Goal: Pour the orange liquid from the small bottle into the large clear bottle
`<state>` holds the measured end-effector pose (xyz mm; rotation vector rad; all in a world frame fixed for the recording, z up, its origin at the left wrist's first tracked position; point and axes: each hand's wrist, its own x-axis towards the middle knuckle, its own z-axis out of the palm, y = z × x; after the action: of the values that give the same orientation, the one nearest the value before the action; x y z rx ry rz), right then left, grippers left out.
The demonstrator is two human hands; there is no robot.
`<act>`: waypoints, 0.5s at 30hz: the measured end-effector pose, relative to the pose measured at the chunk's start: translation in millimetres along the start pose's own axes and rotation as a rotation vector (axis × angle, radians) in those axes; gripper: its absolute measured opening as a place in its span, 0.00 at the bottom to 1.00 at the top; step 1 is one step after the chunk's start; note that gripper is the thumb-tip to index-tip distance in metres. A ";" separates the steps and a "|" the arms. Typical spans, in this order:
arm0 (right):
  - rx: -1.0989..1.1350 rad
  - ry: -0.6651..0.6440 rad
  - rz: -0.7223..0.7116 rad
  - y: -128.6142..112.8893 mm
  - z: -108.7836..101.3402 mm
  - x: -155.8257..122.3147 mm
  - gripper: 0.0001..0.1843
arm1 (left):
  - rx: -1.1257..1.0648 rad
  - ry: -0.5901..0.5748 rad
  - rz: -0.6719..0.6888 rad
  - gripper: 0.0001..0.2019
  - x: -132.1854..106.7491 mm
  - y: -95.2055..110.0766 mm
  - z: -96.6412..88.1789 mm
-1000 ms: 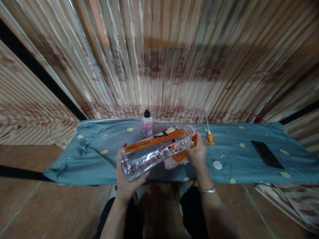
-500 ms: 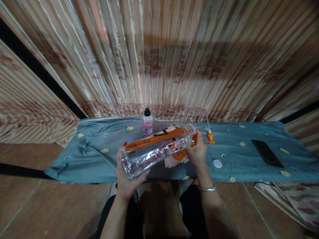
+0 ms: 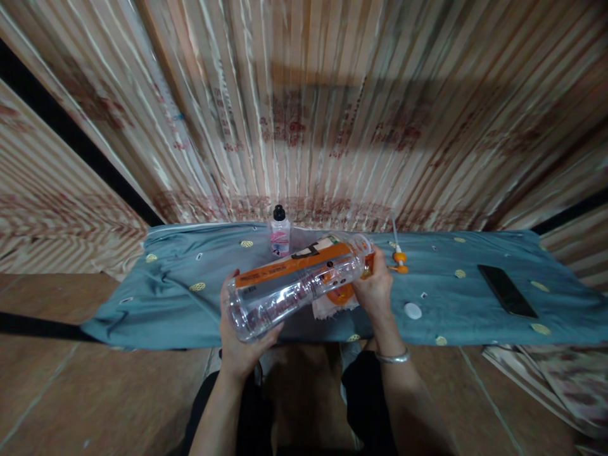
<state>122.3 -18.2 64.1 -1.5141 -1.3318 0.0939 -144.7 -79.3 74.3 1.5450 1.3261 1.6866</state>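
A large clear plastic bottle [image 3: 294,282] with an orange and grey label lies tilted across my two hands, its mouth end higher and to the right. My left hand [image 3: 244,345] is closed around its base. At the neck, my right hand [image 3: 375,282] is wrapped on the mouth end. Behind and below the bottle, a see-through orange container [image 3: 341,294] shows partly, over a white frayed cloth [image 3: 327,309]. Whether my right fingers also touch the orange container is hidden. An orange pump top [image 3: 399,258] with a pale tube lies just right of that hand.
A small clear bottle [image 3: 280,234] with black cap and pink label stands at the back. A white round lid [image 3: 413,310] and a black phone [image 3: 507,291] lie to the right on the blue-green cloth [image 3: 166,304]. A striped curtain [image 3: 304,126] hangs behind.
Both hands keep their hold on the tilted clear bottle. The whole view has shifted very slightly; nothing else has visibly moved.
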 end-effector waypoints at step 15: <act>0.014 0.005 0.014 0.2 -0.1 -0.2 0.30 | 0.000 -0.001 -0.030 0.50 -2.1 -2.8 -1.3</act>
<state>122.4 -18.3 63.8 -1.5113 -1.3144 0.1080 -146.1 -80.4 71.0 1.5185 1.3419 1.6677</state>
